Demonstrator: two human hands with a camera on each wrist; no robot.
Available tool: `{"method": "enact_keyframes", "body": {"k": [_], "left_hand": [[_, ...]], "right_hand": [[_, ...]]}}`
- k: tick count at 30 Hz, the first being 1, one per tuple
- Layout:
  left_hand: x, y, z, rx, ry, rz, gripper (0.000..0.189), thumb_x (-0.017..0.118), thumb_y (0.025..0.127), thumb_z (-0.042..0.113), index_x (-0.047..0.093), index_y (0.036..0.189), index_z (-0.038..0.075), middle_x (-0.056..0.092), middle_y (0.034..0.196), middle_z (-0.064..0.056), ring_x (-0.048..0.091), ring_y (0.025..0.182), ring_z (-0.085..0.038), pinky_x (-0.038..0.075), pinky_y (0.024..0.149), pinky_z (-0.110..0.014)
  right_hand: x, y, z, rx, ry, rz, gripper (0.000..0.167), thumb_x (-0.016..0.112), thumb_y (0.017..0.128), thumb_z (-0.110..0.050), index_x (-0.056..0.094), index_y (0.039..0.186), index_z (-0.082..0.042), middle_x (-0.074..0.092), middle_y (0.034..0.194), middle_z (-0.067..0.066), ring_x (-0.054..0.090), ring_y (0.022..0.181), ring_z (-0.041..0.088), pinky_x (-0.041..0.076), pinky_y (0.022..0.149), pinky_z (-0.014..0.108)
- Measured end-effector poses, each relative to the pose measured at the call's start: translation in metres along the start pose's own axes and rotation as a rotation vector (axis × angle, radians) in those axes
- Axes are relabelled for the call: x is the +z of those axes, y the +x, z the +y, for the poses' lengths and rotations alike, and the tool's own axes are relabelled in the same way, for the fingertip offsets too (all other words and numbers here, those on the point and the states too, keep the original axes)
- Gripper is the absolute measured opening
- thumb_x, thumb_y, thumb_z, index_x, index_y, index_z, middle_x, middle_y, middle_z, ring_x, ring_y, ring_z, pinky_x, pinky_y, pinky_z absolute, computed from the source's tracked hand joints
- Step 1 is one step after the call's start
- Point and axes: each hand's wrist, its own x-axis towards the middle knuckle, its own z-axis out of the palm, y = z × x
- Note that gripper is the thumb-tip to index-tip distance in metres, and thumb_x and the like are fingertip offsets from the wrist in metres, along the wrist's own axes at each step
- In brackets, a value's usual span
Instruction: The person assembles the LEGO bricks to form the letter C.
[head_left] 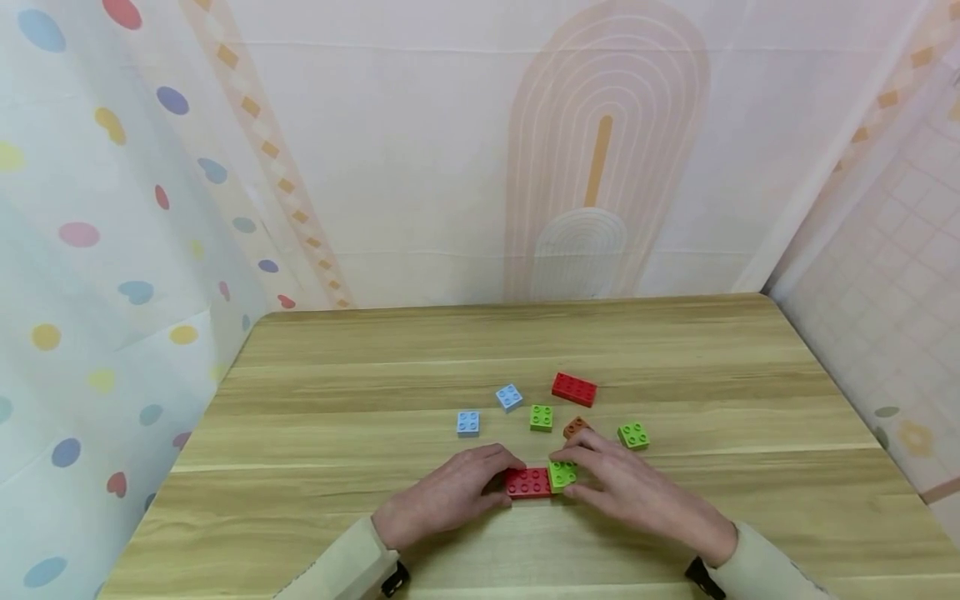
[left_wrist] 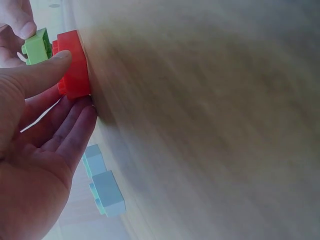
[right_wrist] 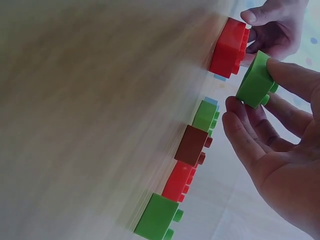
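Observation:
My left hand (head_left: 461, 487) grips the left end of a long red building brick (head_left: 528, 483) lying studs up on the table. In the left wrist view, my thumb lies along one side of this brick and the fingers along the other. My right hand (head_left: 626, 487) pinches a square light green brick (head_left: 561, 476) between thumb and fingers. That green brick is held over the right end of the red one, slightly tilted in the right wrist view (right_wrist: 256, 80), its hollow underside facing the red studs. Just past the right fingers sits a brown brick (head_left: 574, 426), partly covered by that hand.
Beyond the hands lie two light blue bricks (head_left: 468, 424), a green brick (head_left: 541, 417) and a second long red brick (head_left: 574, 389). Another green brick (head_left: 633, 436) is right of the brown one. Patterned curtains (head_left: 412, 167) border the wooden table (head_left: 337, 358).

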Motion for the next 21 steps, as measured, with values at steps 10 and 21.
{"method": "enact_keyframes", "body": {"k": [10,21], "left_hand": [[0.0011,0.0014,0.0000,-0.005,0.006,0.016,0.033,0.076,0.096,0.020,0.068,0.128,0.013,0.068,0.121,0.004,0.062,0.113,-0.009,0.053,0.101,-0.031],[0.0010,0.0038,0.0000,-0.021,-0.026,0.021,0.032,0.078,0.095,0.019,0.069,0.125,0.014,0.069,0.119,0.005,0.062,0.110,-0.006,0.054,0.098,-0.029]], "right_hand": [[0.0013,0.0012,-0.0009,0.012,-0.001,-0.007,0.036,0.077,0.095,-0.021,0.069,0.129,-0.010,0.058,0.120,-0.006,0.056,0.105,0.009,0.055,0.092,0.040],[0.0028,0.0055,-0.0022,0.036,0.008,-0.023,0.035,0.077,0.096,-0.022,0.070,0.129,-0.013,0.059,0.119,-0.007,0.055,0.105,0.007,0.052,0.091,0.041]]}}
